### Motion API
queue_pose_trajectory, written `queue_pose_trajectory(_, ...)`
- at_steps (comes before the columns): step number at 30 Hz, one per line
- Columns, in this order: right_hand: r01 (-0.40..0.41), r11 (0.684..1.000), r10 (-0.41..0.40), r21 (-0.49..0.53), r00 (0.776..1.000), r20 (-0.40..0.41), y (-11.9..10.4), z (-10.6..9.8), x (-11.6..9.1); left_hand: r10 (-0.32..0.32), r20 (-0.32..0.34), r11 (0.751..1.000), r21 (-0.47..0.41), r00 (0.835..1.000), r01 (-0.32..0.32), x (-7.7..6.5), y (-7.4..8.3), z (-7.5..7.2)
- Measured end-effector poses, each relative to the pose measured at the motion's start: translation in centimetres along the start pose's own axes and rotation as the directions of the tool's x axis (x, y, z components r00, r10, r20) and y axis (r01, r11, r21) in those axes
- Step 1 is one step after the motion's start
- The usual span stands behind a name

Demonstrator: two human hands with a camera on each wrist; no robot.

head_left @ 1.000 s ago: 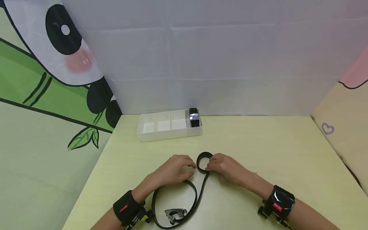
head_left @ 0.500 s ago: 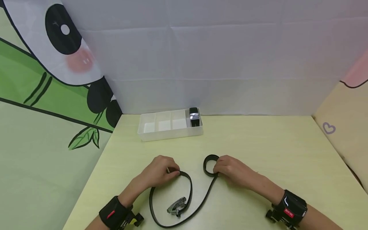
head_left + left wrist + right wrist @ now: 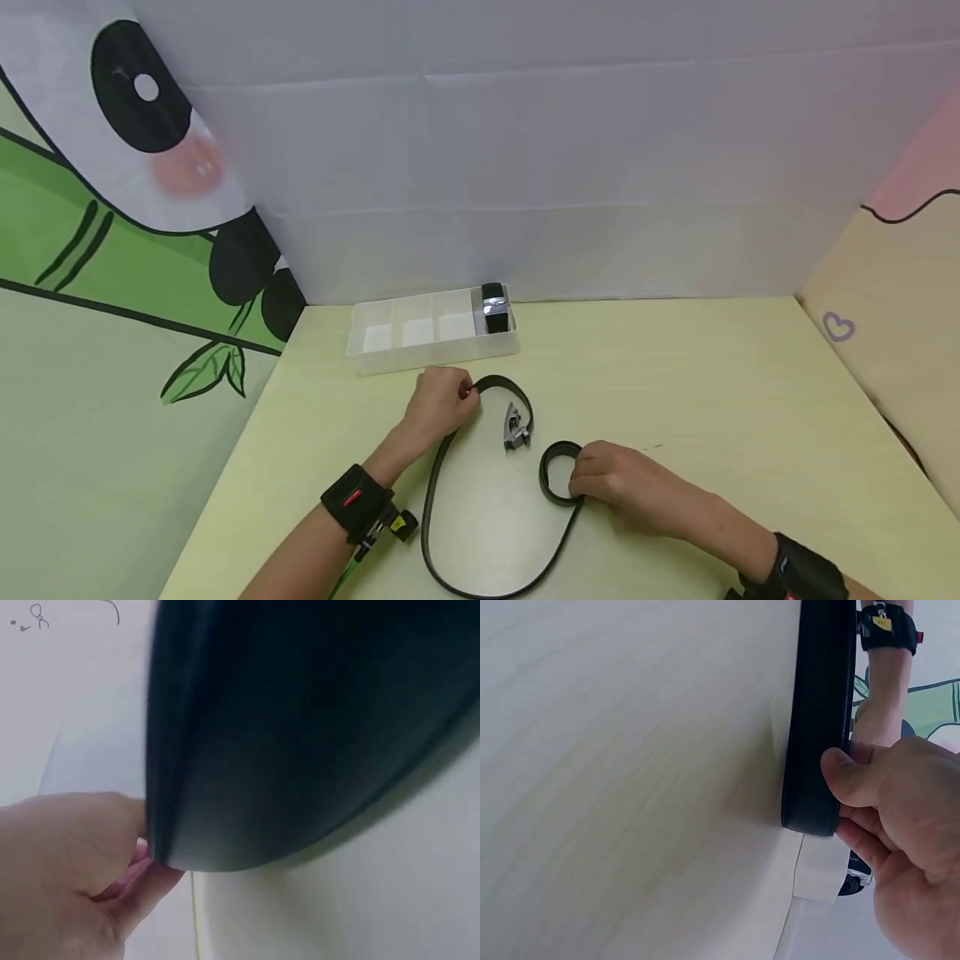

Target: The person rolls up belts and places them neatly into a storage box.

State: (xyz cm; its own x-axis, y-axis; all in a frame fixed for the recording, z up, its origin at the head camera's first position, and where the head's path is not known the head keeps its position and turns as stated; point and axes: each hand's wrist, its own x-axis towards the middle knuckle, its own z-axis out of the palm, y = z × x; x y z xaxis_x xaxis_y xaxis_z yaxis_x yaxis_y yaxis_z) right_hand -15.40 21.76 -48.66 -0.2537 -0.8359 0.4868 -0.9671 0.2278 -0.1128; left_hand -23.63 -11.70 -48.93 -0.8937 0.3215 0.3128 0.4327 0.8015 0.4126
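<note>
A black belt (image 3: 426, 523) stands on its edge in a wide loop on the table in the head view. Its silver buckle (image 3: 514, 427) lies at the far end, inside a bend of the strap. My left hand (image 3: 438, 404) pinches the strap a short way from the buckle. The other end is wound into a small coil (image 3: 545, 475), which my right hand (image 3: 633, 487) holds at its right side. In the right wrist view, thumb and fingers pinch the strap (image 3: 817, 712) near its end. A dark strap (image 3: 247, 787) fills much of the left wrist view.
A white divided tray (image 3: 435, 356) stands at the back of the table against the pale backdrop. Its right compartment holds a black rolled item with shiny metal (image 3: 495, 308). A printed cloth (image 3: 112, 250) hangs along the left side.
My left hand has gone from beside the coil to the strap, gripped it, and moved away from me, carrying the buckle along. My right hand has shifted right and nearer with the coil.
</note>
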Motion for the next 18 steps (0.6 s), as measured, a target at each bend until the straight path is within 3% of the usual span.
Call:
queue_pose_trajectory(2,-0.008,1.0,0.008,0.002,1.0,0.005,-0.2,0.0,0.0,0.003,-0.038,1.0,-0.025,0.999,-0.004,0.7,-0.2,1.4)
queue_pose_trajectory(5,-0.021,1.0,0.021,0.003,1.0,0.013,-0.3,0.0,0.1,0.011,-0.049,0.999,-0.045,0.999,-0.013,1.6,1.1,2.3)
queue_pose_trajectory(8,-0.024,1.0,0.024,0.008,1.0,0.016,-0.3,0.1,0.2,0.018,0.001,0.998,-0.059,1.0,-0.018,2.1,2.5,2.8)
queue_pose_trajectory(9,-0.022,1.0,0.022,0.006,1.0,0.016,-0.2,0.2,0.2,0.007,0.041,0.998,-0.062,0.999,-0.005,2.2,3.8,2.3)
queue_pose_trajectory(11,-0.021,1.0,0.021,0.006,1.0,0.013,-0.2,0.2,0.2,0.009,0.098,0.997,-0.078,0.995,-0.001,2.1,4.4,2.3)
queue_pose_trajectory(15,-0.03,1.0,0.03,0.002,1.0,0.008,-0.2,0.4,0.1,-0.002,0.206,0.991,-0.128,0.979,0.029,1.2,4.7,1.5)
queue_pose_trajectory(18,-0.032,0.999,0.032,-0.003,0.999,0.001,-0.2,0.4,0.0,-0.03,0.241,0.988,-0.14,0.97,0.066,-0.5,4.6,0.0)
